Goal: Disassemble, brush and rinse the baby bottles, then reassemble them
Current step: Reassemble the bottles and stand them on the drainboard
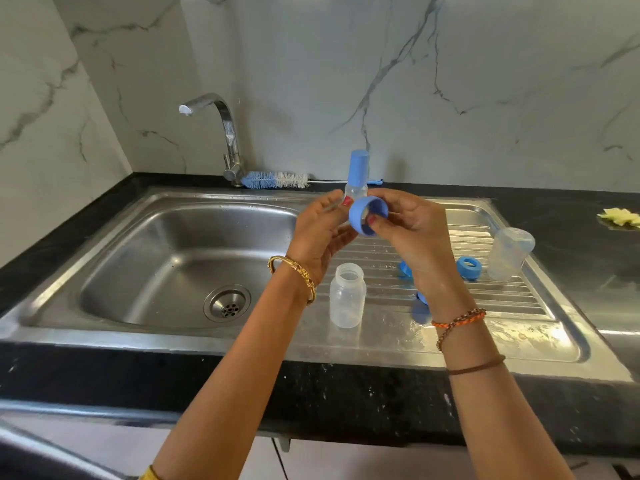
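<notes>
While your right hand (412,230) and left hand (322,230) pinch the blue collar (367,214) | open bottle (347,296) upright below left hand | left nearer.

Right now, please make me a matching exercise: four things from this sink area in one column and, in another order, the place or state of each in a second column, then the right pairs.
1. blue screw ring
2. open clear plastic bottle
3. blue-and-white bottle brush
4. clear domed bottle cap

A. lies beside the tap base
B. tilted at the drainboard's right edge
C. held in both hands
D. stands upright beside the basin

Pairs: 1-C, 2-D, 3-A, 4-B
</notes>
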A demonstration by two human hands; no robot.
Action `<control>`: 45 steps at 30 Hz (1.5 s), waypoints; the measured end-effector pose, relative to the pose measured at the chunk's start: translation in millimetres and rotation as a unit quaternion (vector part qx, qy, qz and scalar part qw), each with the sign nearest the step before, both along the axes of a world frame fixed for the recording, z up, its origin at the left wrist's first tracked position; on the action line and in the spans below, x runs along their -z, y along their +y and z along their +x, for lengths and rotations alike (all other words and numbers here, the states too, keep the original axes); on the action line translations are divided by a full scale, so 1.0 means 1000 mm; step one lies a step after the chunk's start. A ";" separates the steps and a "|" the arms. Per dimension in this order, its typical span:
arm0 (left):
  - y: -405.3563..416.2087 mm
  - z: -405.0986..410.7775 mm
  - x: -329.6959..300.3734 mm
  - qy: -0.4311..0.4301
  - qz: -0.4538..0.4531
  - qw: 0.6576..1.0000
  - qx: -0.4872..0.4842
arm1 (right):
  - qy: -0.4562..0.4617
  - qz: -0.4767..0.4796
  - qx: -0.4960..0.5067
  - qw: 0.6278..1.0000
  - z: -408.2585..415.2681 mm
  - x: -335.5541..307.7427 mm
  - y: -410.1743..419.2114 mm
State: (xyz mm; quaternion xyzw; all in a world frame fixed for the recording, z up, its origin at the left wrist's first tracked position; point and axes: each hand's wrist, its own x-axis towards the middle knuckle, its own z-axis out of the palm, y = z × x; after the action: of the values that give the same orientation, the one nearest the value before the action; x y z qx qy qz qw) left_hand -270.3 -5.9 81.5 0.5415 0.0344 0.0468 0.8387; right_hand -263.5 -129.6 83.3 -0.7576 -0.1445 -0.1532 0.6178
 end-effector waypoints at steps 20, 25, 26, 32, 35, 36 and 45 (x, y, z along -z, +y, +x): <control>0.028 0.012 -0.005 -0.145 0.227 0.963 0.027 | -0.032 -0.077 0.046 0.995 0.017 -0.005 0.024; 0.032 0.017 0.006 -0.152 0.200 0.967 0.032 | -0.042 -0.076 0.056 0.995 0.023 0.003 0.027; 0.035 0.017 0.008 -0.145 0.191 0.970 0.038 | -0.032 -0.079 0.033 0.996 0.023 0.003 0.025; 0.047 0.021 0.010 -0.144 0.136 0.977 0.073 | 0.166 0.106 -0.225 0.954 0.030 -0.007 0.002; 0.044 0.022 0.013 -0.145 0.130 0.978 0.073 | 0.226 0.202 -0.237 0.923 0.033 -0.006 0.000; 0.044 0.023 0.015 -0.144 0.127 0.979 0.072 | 0.231 0.209 -0.238 0.920 0.033 -0.005 0.000; 0.040 0.022 0.028 -0.116 0.125 0.985 0.021 | 0.167 0.136 -0.232 0.949 0.028 0.006 -0.005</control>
State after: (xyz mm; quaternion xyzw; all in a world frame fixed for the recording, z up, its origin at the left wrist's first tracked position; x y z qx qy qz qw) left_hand -248.1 34.0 53.4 0.6333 -0.0805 0.0958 0.7638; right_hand -235.3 -134.7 77.3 -0.6268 -0.1891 0.1051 0.7485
